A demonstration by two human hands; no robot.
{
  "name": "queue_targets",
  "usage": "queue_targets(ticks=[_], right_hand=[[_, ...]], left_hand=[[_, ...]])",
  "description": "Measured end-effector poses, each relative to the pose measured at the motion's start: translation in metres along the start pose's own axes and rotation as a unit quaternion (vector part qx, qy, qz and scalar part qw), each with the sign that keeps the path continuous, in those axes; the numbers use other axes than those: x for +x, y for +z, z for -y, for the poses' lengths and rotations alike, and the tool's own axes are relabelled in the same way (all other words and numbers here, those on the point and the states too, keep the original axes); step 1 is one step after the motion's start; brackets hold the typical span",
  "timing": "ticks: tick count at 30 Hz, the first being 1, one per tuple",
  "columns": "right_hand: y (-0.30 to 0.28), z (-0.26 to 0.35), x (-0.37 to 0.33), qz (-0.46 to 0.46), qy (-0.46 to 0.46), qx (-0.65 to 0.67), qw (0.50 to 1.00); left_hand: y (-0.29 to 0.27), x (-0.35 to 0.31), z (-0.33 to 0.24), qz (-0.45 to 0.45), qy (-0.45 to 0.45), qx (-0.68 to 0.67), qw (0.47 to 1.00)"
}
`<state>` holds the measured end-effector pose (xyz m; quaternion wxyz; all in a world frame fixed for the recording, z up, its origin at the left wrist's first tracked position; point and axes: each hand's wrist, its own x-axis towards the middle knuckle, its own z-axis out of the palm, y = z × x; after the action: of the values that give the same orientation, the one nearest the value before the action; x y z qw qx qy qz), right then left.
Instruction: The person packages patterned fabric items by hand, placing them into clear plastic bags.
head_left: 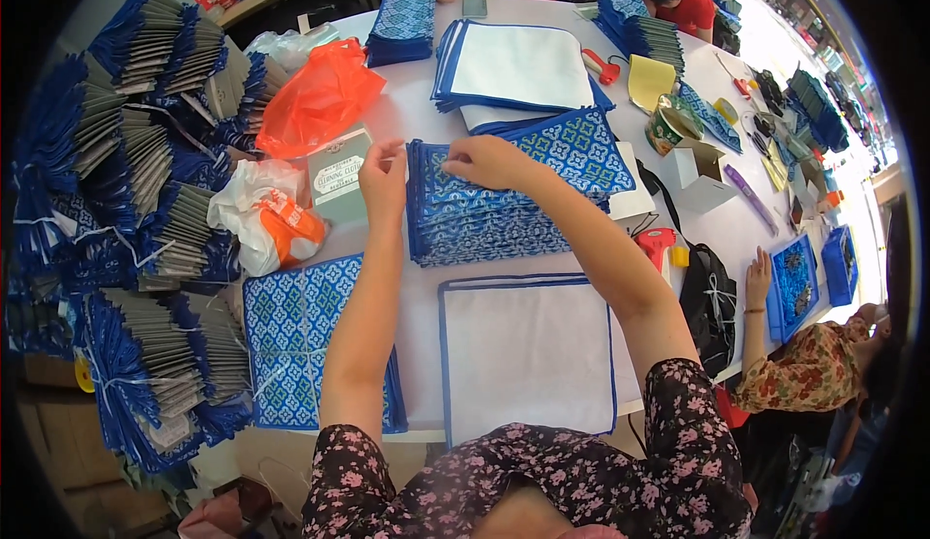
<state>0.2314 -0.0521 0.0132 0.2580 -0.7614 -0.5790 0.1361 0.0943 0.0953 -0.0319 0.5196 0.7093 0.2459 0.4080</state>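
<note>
My left hand [385, 173] is raised over the right part of a grey-green printed card [334, 190], its fingertips pinched together. Whatever lies in that pinch is too small to make out. My right hand [477, 159] is over a tall stack of blue patterned cloths [494, 229], near its upper left side. Its fingers are curled closed, and I cannot see what they grip. The top cloth [576, 156] lies askew, reaching out to the right. Nearer me, a white cloth with blue edging [528, 355] lies flat at the table's front edge.
Bundles of folded blue cloths [145, 190] pile up at left beside a red plastic bag [320, 98]. White cloths [523, 64] are stacked beyond my hands. At right are a white box [697, 176], a black bag [709, 307] and a blue tray [792, 287]. Other people sit around.
</note>
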Motion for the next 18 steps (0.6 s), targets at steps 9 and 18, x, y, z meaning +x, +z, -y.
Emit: queue_targets(ticks=[9, 18], right_hand=[[0.019, 0.036, 0.032, 0.051, 0.148, -0.125, 0.98], [0.018, 0.033, 0.03, 0.007, 0.217, -0.128, 0.968]], left_hand=[[0.0, -0.018, -0.01, 0.027, -0.006, 0.107, 0.994], [0.01, -0.017, -0.011, 0.058, -0.003, 0.14, 0.988]])
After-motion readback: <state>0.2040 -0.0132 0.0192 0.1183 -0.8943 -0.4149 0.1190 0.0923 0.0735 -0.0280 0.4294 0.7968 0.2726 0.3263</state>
